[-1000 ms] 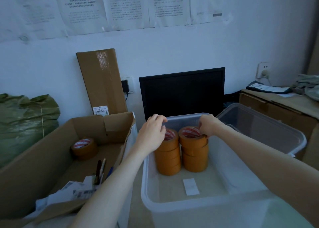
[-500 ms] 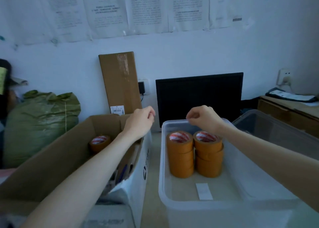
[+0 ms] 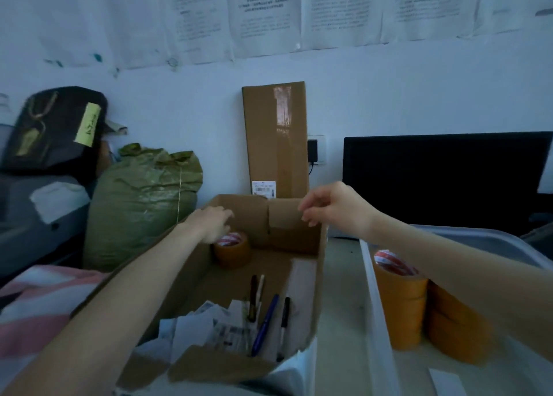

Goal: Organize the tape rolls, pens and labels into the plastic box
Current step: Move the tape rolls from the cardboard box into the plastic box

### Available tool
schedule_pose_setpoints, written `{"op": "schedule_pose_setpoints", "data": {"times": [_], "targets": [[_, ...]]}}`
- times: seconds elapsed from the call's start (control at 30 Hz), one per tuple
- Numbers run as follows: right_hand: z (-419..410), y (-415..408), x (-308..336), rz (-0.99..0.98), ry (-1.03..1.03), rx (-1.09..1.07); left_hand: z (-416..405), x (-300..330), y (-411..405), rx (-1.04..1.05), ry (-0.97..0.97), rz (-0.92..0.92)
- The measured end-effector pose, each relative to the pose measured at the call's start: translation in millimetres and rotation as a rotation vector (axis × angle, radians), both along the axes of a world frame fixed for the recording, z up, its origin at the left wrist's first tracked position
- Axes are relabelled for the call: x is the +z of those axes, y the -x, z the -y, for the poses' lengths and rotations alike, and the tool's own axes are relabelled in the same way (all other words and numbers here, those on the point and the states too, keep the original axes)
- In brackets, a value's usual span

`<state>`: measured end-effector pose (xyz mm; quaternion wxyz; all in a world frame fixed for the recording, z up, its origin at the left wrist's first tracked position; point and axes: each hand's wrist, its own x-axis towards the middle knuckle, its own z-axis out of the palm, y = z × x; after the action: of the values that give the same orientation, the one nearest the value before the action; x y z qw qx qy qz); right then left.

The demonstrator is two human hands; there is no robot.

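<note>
Cardboard box: open-topped, brown, on the desk, left of the plastic box and just beside it. Plastic box: clear, at right, only partly in view. Green sack: bulky, tied, standing against the wall beyond the cardboard box's left side. Stacked tape rolls: orange, in two columns side by side inside the plastic box near its left wall, partly hidden behind the right forearm. Left arm: stretched forward from lower left over the cardboard box, left hand palm down with fingers loosely spread and curled, resting on or just over the single tape roll; contact cannot be told for sure, nothing is lifted. Right arm: crossing from lower right above the plastic box, right hand raised over the cardboard box's far right corner, thumb and fingers drawn close together, holding nothing. Single tape roll: brown, lying flat at the far end of the cardboard box floor. Labels: loose white slips heaped at the near end of the cardboard box. Pens: four, lying lengthwise beside the labels.
</note>
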<state>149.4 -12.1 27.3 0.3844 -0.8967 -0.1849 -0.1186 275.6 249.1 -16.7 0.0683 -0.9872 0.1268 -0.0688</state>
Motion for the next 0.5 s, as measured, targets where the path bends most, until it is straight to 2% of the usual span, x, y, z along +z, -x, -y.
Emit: {"op": "schedule_pose_setpoints", "data": {"times": [0.23,0.33,0.43,0.5], "targets": [[-12.8,-28.2,-22.8,-0.063,-0.039,0.051,8.1,-49.5,-45.0,0.016,-0.067,-0.191],[-11.0,-35.3,-28.6,-0.081,-0.055,0.041,9.9,-73.3,-53.7,0.092,-0.125,-0.270],[-8.5,-40.0,-31.5,-0.089,-0.072,0.029,16.5,-82.9,-52.5,0.104,-0.205,-0.185],[-7.6,-41.4,-32.9,-0.095,-0.088,0.015,21.3,-83.8,-48.8,0.078,-0.190,-0.134]]}}
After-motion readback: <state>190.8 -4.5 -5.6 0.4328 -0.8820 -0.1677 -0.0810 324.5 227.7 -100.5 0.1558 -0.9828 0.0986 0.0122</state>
